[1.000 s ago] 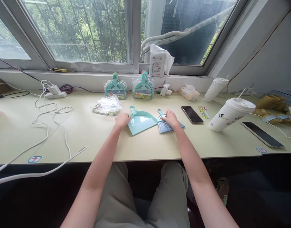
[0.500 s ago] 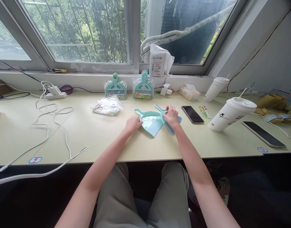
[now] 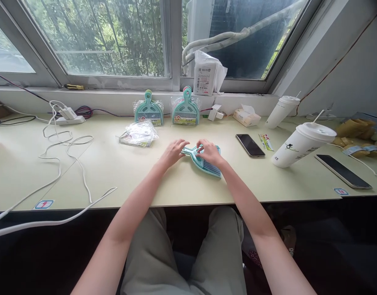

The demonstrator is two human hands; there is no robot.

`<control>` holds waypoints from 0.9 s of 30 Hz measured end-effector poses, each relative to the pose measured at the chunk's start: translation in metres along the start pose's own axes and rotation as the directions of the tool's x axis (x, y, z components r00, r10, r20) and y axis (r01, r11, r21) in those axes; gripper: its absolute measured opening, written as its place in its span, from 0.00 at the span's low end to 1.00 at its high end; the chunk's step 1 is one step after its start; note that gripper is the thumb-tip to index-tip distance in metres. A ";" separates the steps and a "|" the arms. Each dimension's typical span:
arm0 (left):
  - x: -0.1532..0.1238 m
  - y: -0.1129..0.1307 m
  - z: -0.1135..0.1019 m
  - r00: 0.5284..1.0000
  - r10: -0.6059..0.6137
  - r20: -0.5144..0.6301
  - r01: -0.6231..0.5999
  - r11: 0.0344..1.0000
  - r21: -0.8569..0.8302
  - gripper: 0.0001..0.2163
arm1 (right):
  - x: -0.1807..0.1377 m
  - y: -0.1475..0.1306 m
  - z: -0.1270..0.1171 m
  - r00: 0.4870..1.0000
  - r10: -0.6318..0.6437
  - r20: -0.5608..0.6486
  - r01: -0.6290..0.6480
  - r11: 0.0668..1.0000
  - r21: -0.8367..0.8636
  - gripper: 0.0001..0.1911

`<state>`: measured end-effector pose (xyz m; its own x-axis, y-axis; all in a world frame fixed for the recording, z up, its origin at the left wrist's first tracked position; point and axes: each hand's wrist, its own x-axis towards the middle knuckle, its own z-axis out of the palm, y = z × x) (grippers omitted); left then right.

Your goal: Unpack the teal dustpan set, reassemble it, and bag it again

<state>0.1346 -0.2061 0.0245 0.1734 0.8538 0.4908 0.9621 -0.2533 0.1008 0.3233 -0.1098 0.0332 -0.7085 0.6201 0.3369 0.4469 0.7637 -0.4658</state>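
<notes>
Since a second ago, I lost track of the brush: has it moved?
Yes. The brush now lies on the dustpan, under both hands, farther left from the black phone than before.

Both forearms bare, extended forward and converging toward centre. Left hand [image 3: 173,150] palm down, fingers spread and slightly curled, fingertips pointing right. Right hand [image 3: 210,152] palm down, fingers bent, knuckles raised. Hands close together, not touching. Wrists low, nearly straight.

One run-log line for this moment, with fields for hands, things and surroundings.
hands: left hand and right hand on brush-and-dustpan set | set: brush nested in pan, on desk | near: phone, cup
</notes>
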 end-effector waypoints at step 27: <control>0.014 0.015 0.029 0.779 -0.611 0.142 0.411 0.326 -0.851 0.26 | 0.048 -0.012 0.006 0.950 0.214 -0.228 -0.222 0.975 -0.011 0.12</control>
<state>0.1572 -0.1845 0.0081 -0.4230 0.8843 0.1978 0.2062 -0.1186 0.9713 0.2802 -0.0899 0.0497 -0.4530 0.7935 0.4065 0.5991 0.6086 -0.5203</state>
